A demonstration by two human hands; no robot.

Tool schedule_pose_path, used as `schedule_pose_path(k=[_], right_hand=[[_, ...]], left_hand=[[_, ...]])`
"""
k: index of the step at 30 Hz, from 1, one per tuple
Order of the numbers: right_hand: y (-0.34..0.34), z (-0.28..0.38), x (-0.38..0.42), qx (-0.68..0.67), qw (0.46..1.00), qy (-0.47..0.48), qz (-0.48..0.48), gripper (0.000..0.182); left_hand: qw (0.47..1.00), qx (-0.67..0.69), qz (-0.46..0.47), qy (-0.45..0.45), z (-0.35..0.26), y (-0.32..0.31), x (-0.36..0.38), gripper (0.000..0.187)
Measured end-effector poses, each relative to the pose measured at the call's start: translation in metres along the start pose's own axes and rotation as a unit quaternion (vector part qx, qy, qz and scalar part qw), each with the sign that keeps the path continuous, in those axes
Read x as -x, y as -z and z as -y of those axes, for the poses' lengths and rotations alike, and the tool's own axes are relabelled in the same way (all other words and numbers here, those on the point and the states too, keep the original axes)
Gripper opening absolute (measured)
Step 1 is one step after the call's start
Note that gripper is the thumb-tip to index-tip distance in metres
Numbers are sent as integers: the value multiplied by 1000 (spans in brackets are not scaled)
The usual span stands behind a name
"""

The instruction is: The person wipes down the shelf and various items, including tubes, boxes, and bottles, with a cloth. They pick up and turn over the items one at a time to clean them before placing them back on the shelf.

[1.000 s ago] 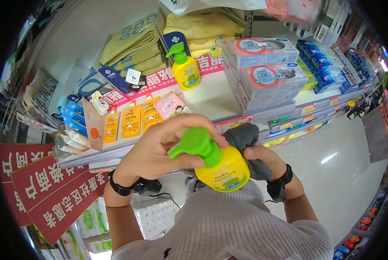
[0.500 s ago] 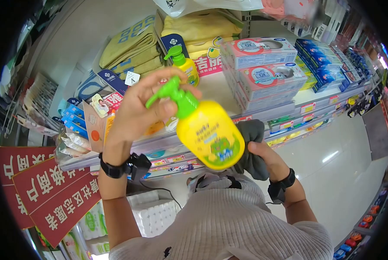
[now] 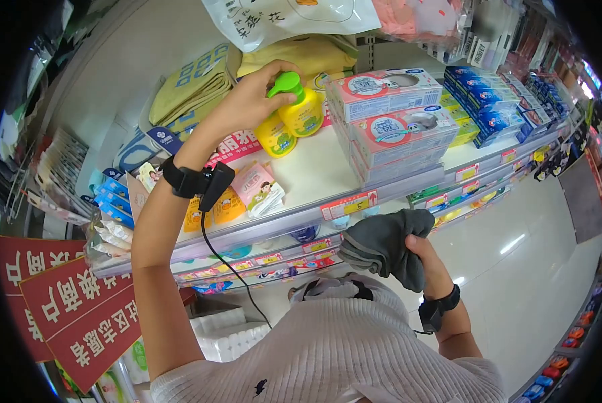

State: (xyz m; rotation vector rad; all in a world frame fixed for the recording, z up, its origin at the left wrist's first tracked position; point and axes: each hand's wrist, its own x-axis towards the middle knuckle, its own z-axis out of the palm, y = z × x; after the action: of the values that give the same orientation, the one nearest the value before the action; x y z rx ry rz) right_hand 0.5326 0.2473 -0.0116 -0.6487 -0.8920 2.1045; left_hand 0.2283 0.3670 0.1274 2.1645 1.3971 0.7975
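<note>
My left hand (image 3: 260, 94) reaches over the shelf, its fingers closed around the green pump top of a yellow pump bottle (image 3: 305, 114). Right beside it stands a second yellow bottle (image 3: 275, 136), its top hidden behind my hand. Both look upright on the white shelf (image 3: 317, 161), towards the back. Lower down, off the shelf's front edge, my right hand (image 3: 422, 258) grips a bunched dark grey cloth (image 3: 385, 245), thumb pressed on top.
Stacked pink-and-white boxes (image 3: 398, 131) stand right of the bottles, with blue boxes (image 3: 485, 101) farther right. Folded yellow towels (image 3: 193, 84) lie behind. Small packets (image 3: 259, 188) sit near the front edge. A white bag (image 3: 294, 20) hangs above; red signs (image 3: 79, 302) are at lower left.
My left hand has carried the yellow pump bottle away from me and onto the shelf beside the other bottle. The cloth in my right hand no longer touches the bottle.
</note>
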Motion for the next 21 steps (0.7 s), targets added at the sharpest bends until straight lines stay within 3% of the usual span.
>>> schedule_pose_path(k=[6, 9, 19, 21], right_hand=[[-3, 8, 3, 11, 1000, -1, -4, 63], [-5, 11, 3, 15, 1000, 3, 4, 64], [0, 8, -1, 26, 999, 8, 19, 67], [-4, 10, -1, 22, 999, 5, 26, 67]], left_hand=[[993, -39, 107, -7, 6, -6, -21, 34], [992, -29, 116, -34, 16, -12, -29, 35], [987, -109, 57, -105, 21, -20, -33, 35], [967, -224, 6, -120, 12, -22, -27, 32]])
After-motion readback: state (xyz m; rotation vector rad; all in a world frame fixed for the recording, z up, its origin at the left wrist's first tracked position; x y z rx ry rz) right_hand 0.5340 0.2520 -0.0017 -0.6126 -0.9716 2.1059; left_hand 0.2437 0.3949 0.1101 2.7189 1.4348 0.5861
